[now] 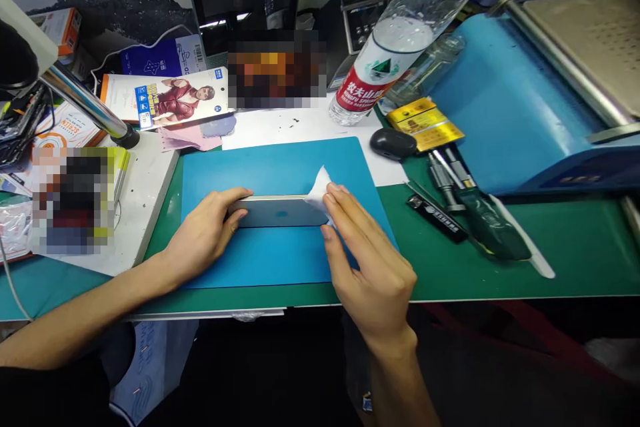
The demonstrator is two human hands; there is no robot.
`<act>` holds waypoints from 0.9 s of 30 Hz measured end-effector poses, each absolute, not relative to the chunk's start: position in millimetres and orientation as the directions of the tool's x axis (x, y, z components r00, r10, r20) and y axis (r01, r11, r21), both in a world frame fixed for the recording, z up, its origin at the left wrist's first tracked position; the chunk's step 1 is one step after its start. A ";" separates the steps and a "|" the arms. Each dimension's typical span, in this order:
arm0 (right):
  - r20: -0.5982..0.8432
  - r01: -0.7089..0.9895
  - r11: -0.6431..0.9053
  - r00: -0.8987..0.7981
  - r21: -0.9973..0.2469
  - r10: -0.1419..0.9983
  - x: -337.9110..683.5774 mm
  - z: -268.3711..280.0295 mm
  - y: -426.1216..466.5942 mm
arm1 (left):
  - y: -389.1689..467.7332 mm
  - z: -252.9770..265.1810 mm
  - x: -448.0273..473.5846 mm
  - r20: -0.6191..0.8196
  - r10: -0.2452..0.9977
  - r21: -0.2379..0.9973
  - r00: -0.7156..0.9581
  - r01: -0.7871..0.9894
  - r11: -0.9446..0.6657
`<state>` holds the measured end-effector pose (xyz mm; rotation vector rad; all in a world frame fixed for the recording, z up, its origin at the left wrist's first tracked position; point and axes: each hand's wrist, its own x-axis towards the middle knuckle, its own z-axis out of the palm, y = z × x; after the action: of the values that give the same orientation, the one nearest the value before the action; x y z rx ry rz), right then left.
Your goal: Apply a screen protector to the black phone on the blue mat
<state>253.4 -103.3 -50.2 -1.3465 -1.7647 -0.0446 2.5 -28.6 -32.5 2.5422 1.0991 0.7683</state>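
One thin, flat, grey-blue, phone- or tablet-like slab w/ a pale top edge [280,212] is sitting btwn the two hands, over one bright-blue rectangular mat [280,257]; its broad face is tilting toward the wearer, & can't tell if its lower edge is touching the mat. One small white cloth or tissue [318,188] is covering the slab's R end.

L hand [213,227] is pinching the L end, thumb on the near face, fingers at the top edge. R hand [367,263] is clamping the cloth onto the R end, fingers stretched above, thumb below. L forearm is slanting in from lower L; R forearm is rising from the bottom, its hand angling up-L.

Mat is lying on a green tabletop [500,280]. Past it, 1 clear plastic bottle w/ red-&-white label [365,73] is standing near 1 black rounded case [393,143] & 1 gold-yellow packet [426,123], those two nearly touching. Far R, 1 big blue machine w/ metal plate [493,100] is taking up the corner.
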 end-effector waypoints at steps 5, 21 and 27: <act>0.567 0.782 0.331 0.035 -0.529 0.823 256.7 -57.6 -107.2 | -26.1 -36.6 1.0 0.297 0.722 0.455 0.625 0.572 -0.682; 0.512 0.740 0.356 -0.019 -0.570 0.859 256.4 -61.2 -112.4 | -19.9 -29.5 -4.1 0.272 0.462 -0.042 0.844 0.490 -0.871; 0.621 0.817 0.419 -0.098 -0.396 0.778 252.8 -61.9 -115.9 | -23.1 -24.8 -9.2 0.400 0.386 -0.036 0.831 0.435 -0.900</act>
<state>252.8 -115.9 -61.9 -1.3605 -1.8716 -0.0616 -9.2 -23.1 -24.8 3.1262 0.7033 0.6393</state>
